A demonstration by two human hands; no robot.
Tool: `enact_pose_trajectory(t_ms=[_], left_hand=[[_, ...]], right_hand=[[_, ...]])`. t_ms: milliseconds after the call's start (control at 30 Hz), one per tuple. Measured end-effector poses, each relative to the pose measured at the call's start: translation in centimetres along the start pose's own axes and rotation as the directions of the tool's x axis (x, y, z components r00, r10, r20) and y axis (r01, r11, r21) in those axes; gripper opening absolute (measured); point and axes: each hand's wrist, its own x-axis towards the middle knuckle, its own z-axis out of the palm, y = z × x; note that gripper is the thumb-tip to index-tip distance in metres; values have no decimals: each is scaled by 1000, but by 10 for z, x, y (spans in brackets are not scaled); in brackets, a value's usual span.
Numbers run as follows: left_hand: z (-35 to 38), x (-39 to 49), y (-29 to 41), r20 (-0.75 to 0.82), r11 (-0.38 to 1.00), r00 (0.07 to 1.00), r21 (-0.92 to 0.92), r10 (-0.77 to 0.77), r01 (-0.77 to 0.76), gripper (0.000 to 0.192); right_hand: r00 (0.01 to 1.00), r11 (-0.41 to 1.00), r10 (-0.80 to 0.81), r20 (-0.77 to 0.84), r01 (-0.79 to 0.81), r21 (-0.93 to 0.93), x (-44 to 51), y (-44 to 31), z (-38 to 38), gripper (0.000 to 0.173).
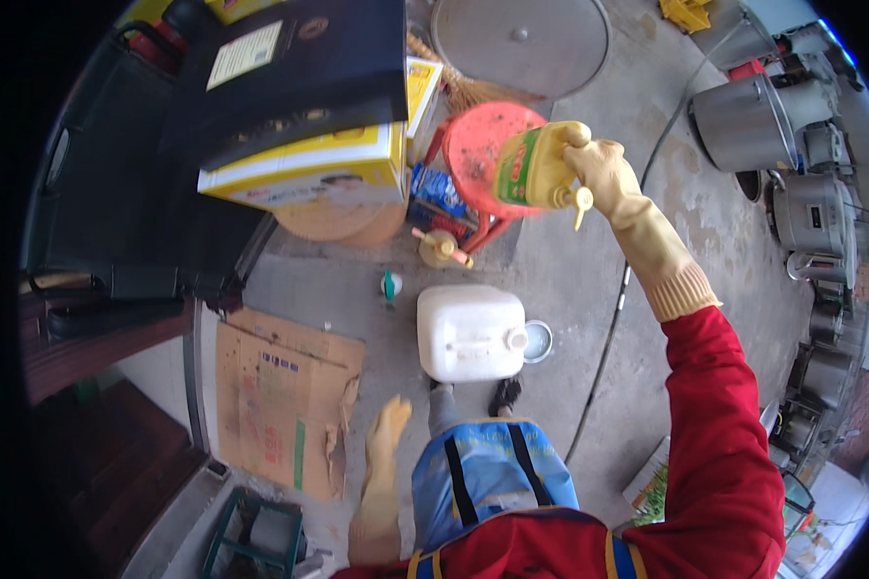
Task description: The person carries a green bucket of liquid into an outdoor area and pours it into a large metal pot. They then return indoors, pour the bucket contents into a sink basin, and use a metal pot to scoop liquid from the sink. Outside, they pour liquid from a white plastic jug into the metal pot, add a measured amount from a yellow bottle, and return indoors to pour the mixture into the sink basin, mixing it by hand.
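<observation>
A yellow rubber glove covers my right hand (595, 155), which grips a yellow plastic bottle with a green label (520, 168) and a pump nozzle, held tilted over a round red stool (478, 137). My left hand (389, 427), gloved too, hangs low on the left beside my blue apron (492, 463), with nothing seen in it. On the concrete before my feet is a white plastic jerrycan (467, 333). A small round bowl (537, 341) of liquid touches or nearly touches its right side. Past the jerrycan stands a pump-top bottle (440, 250), near a small green-capped container (389, 285).
Flattened cardboard (282, 405) lies at left. Yellow and white boxes (318, 170) and a black box (297, 65) are stacked at upper left. A straw broom (471, 94) lies by a large metal lid (521, 43). A black hose (623, 282) crosses the floor; metal pots (742, 123) line the right.
</observation>
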Motion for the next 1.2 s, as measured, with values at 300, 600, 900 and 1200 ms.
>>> enact_pose_trajectory(t_ms=[300, 600, 900, 1200], left_hand=[[225, 28, 116, 758, -244, 232, 458, 610, -855, 70], [216, 53, 62, 904, 210, 388, 350, 178, -913, 41], [180, 29, 41, 680, 38, 534, 600, 503, -799, 20], [213, -32, 30, 756, 135, 477, 470, 449, -872, 20]], right_hand=[[862, 732, -496, -100, 478, 485, -124, -148, 64, 24], [808, 625, -582, -92, 517, 585, -188, -172, 106, 23], [875, 572, 484, 15, -330, 751, -280, -142, 71, 39], [703, 320, 541, 461, -680, 660, -285, -206, 126, 48]])
